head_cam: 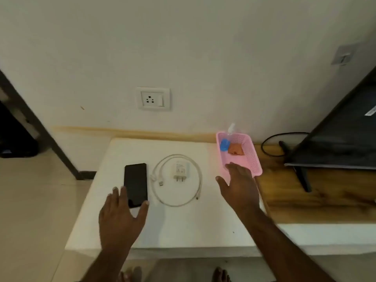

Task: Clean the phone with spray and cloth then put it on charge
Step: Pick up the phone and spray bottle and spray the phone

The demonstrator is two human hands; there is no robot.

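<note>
A black phone lies screen up on the white table. My left hand is spread open at the phone's near end, fingers and thumb on either side of it. To the phone's right lie a white charger plug and a coiled white cable. A pink basket at the table's back right holds a spray bottle with a blue part and an orange cloth. My right hand is open with straight fingers over the basket's near end.
A white wall socket sits on the wall above the table. A dark screen on a stand with a black cable stands on the wooden surface at the right. My bare feet show at the bottom edge.
</note>
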